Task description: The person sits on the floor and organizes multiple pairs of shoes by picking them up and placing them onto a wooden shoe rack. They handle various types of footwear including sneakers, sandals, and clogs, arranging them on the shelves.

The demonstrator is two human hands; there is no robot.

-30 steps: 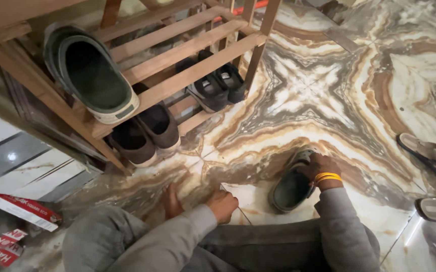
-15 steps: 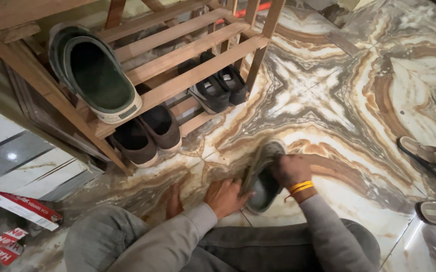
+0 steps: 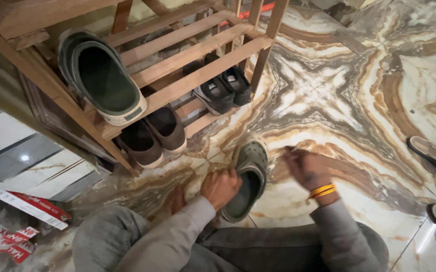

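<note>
A seated person's left hand [image 3: 221,187] grips a grey-green clog [image 3: 246,180] on the marble floor [image 3: 339,100]; the right hand [image 3: 306,167] hovers open just beside it, empty.

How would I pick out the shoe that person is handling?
Start at the wooden shoe rack, then drop to the marble floor before it. There the left hand holds a grey-green clog, the only shoe lying off the rack between both hands.
</note>
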